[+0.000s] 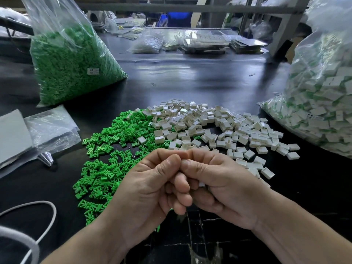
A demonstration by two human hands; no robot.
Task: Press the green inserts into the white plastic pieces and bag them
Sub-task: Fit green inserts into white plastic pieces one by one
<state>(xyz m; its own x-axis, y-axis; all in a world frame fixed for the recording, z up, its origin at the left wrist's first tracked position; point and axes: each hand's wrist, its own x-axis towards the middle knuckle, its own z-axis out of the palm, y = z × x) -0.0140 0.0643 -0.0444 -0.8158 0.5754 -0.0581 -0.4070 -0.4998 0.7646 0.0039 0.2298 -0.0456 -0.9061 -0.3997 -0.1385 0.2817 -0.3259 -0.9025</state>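
My left hand (150,189) and my right hand (221,189) meet fingertip to fingertip over the front of the black table, fingers curled. A white plastic piece (202,184) shows as a small corner between the fingers of my right hand; the rest is hidden. Whether my left hand holds anything is hidden. Loose green inserts (106,159) lie in a heap to the left. Loose white pieces (219,130) lie in a heap to the right of them. At the far right stands a large clear bag of white pieces with green in them (323,103).
A tall clear bag of green inserts (72,61) stands at the back left. Flat plastic bags and grey sheets (38,132) lie at the left edge. A white cable (47,212) loops at the lower left. Trays and small bags (200,42) crowd the far end.
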